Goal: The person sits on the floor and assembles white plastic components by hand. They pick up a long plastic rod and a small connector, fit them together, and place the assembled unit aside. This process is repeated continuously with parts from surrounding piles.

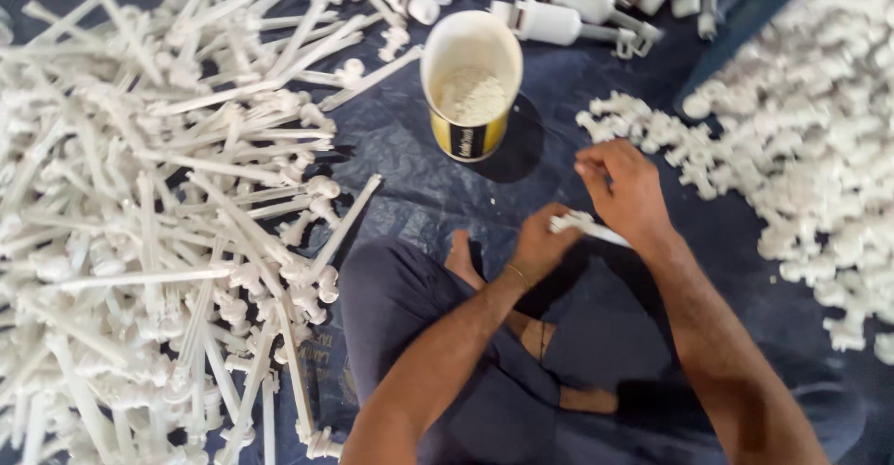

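Both hands work one white plastic piece, just below the tub.

Left hand (540, 242) and right hand (626, 190) each grip tight on the white plastic piece (587, 228), near the powder-filled tub (470, 83); rod pile (158, 223) lies left of it.

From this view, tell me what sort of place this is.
Likely a small floor-level assembly workshop: heaps of white plastic rods and small fittings on a dark tarp, beside a tub of white powder.

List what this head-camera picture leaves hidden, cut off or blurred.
- White plastic piece: the left hand and right hand cover most of it; motion blur hides its shape.
- Right hand's fingers: curled and blurred, so their grip is unclear.
- Tub: the pale contents are too fine to identify.
- Rod pile: cut off by the left edge.
- Fittings pile: cut off by the right edge.
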